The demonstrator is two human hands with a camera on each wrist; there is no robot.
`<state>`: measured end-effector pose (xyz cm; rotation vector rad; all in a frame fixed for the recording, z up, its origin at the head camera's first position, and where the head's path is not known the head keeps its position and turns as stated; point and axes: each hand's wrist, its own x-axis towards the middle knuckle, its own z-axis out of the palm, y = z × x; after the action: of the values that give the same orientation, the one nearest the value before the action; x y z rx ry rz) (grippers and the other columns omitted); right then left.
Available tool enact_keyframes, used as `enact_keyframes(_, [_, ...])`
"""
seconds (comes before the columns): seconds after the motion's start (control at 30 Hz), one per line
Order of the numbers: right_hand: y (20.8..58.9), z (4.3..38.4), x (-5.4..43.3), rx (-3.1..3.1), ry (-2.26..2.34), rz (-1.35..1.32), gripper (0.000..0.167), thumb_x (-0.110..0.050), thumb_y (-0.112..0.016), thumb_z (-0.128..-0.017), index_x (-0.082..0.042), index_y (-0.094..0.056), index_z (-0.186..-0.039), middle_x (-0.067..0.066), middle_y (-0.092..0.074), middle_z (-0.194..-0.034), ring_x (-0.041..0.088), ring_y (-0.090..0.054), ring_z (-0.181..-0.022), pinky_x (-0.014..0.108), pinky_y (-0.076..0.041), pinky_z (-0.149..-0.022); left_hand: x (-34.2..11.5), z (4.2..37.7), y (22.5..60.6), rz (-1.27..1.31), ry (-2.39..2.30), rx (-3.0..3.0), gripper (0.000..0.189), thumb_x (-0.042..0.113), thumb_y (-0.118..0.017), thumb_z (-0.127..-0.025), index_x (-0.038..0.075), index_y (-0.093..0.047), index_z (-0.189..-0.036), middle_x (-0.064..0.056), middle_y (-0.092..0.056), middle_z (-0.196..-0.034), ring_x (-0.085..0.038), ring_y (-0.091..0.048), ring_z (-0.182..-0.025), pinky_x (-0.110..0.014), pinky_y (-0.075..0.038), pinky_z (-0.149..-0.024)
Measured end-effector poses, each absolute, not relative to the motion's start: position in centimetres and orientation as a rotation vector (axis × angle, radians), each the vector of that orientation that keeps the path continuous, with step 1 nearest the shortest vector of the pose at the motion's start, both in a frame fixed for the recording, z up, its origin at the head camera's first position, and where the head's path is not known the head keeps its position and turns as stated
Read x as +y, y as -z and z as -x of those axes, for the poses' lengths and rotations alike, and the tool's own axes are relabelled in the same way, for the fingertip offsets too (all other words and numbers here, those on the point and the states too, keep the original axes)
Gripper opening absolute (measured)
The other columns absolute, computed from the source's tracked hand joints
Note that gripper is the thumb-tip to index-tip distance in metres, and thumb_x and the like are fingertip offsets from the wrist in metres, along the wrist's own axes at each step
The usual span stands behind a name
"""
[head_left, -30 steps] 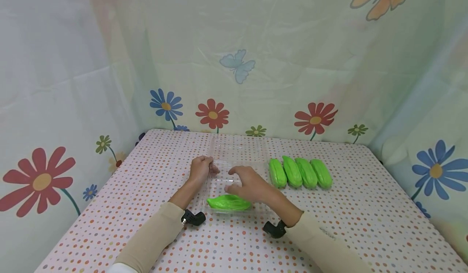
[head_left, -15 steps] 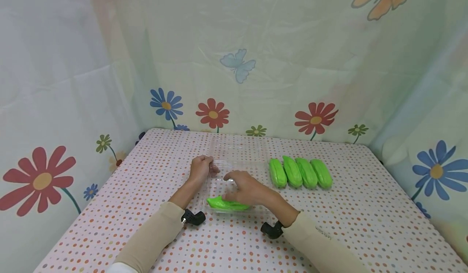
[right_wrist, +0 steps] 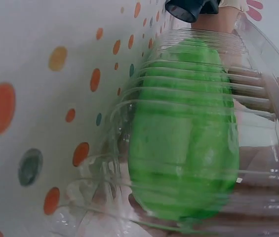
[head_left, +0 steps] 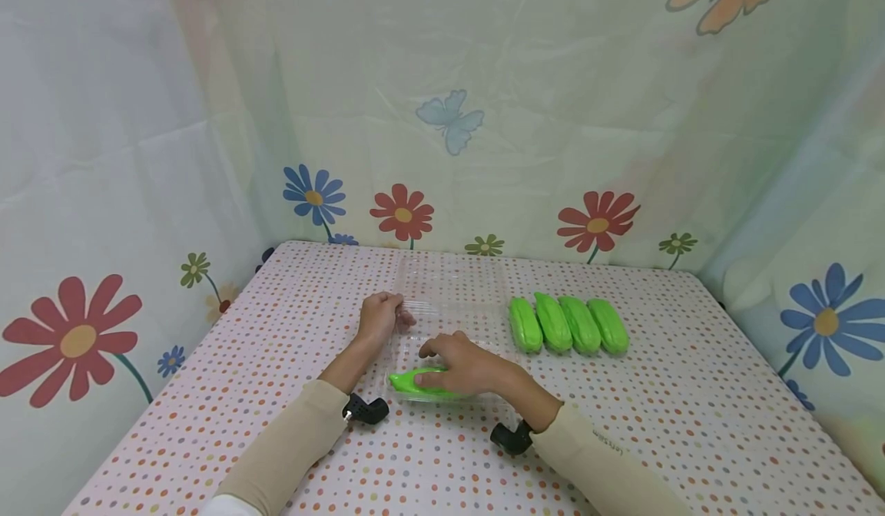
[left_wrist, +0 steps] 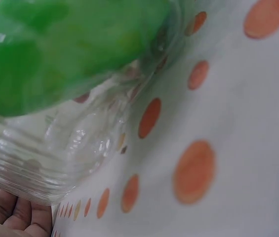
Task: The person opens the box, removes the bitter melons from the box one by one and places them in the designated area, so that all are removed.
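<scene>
A clear plastic hinged box (head_left: pixel 452 316) lies on the dotted cloth with its lid (head_left: pixel 452 276) folded back. Inside, along the near edge, lies a bright green, ridged, gourd-like vegetable (head_left: pixel 402 382); the right wrist view shows the same green vegetable (right_wrist: pixel 183 133) through the clear wall. My left hand (head_left: pixel 378 318) holds the box's left edge, its fingers (left_wrist: pixel 18 212) curled at the wall. My right hand (head_left: pixel 466 365) reaches into the box over the vegetable, thumb against it and index finger raised apart from it. The other right fingers are partly hidden.
Several more green vegetables (head_left: pixel 583 325) lie in a row on the cloth right of the box. The dotted tablecloth (head_left: pixel 442 470) covers the table. Behind it and at the sides hangs a printed curtain (head_left: pixel 518 155).
My right hand has come down and towards the near edge, from above the box's middle onto the green vegetable, now covering its right part. My left hand has stayed at the box's edge.
</scene>
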<state>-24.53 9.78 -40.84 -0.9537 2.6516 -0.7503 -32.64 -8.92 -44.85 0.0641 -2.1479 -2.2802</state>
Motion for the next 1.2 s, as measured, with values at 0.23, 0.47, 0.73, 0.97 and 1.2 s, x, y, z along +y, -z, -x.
enact_keyframes(0.23, [41.35,24.61,9.55,2.644,0.707,1.017,0.043,-0.039,-0.065,-0.099,-0.002,-0.07,-0.121,0.007,-0.071,-0.116,0.022,-0.062,-0.109,0.048,-0.039,-0.107,-8.84,32.61,44.74,-0.063,2.296,-2.147,0.025,0.013,-0.047,-0.107,-0.004,-0.054,-0.089,-0.008,-0.059,-0.07,-0.016,-0.065,-0.063,-0.03,-0.058,-0.062])
enact_keyframes(0.47, [41.61,24.33,9.4,2.633,0.683,1.04,0.038,-0.038,-0.062,-0.1,-0.007,-0.071,-0.118,0.003,-0.069,-0.11,0.019,-0.06,-0.104,0.043,-0.044,-0.1,-8.78,32.64,44.87,-0.059,2.29,-2.16,0.025,0.014,-0.049,-0.105,-0.007,-0.055,-0.095,-0.007,-0.06,-0.071,-0.014,-0.065,-0.063,-0.028,-0.059,-0.063])
enact_keyframes(0.73, [41.85,24.09,9.52,2.616,0.719,0.994,0.039,-0.039,-0.06,-0.101,-0.007,-0.072,-0.12,0.0,-0.066,-0.108,0.016,-0.058,-0.101,0.035,-0.05,-0.09,-8.62,32.65,44.9,-0.064,2.296,-2.155,0.024,0.014,-0.048,-0.105,-0.002,-0.053,-0.089,-0.006,-0.058,-0.071,-0.014,-0.063,-0.063,-0.028,-0.057,-0.062])
enact_keyframes(0.97, [41.81,24.13,9.54,2.603,0.735,0.998,0.041,-0.041,-0.061,-0.1,-0.007,-0.073,-0.118,0.0,-0.066,-0.109,0.013,-0.059,-0.101,0.032,-0.051,-0.089,-8.94,32.53,44.9,-0.06,2.217,-2.209,0.029,0.017,-0.049,-0.105,-0.01,-0.057,-0.101,-0.007,-0.065,-0.071,-0.016,-0.068,-0.066,-0.03,-0.061,-0.066])
enact_keyframes(1.2, [41.83,24.07,9.44,2.583,0.756,0.992,0.04,-0.042,-0.064,-0.099,-0.007,-0.073,-0.115,-0.003,-0.066,-0.104,0.008,-0.059,-0.092,0.028,-0.051,-0.083,-9.02,32.38,44.75,-0.045,2.149,-2.253,0.027,0.018,-0.048,-0.105,-0.003,-0.058,-0.091,-0.009,-0.067,-0.073,-0.018,-0.07,-0.069,-0.032,-0.062,-0.069])
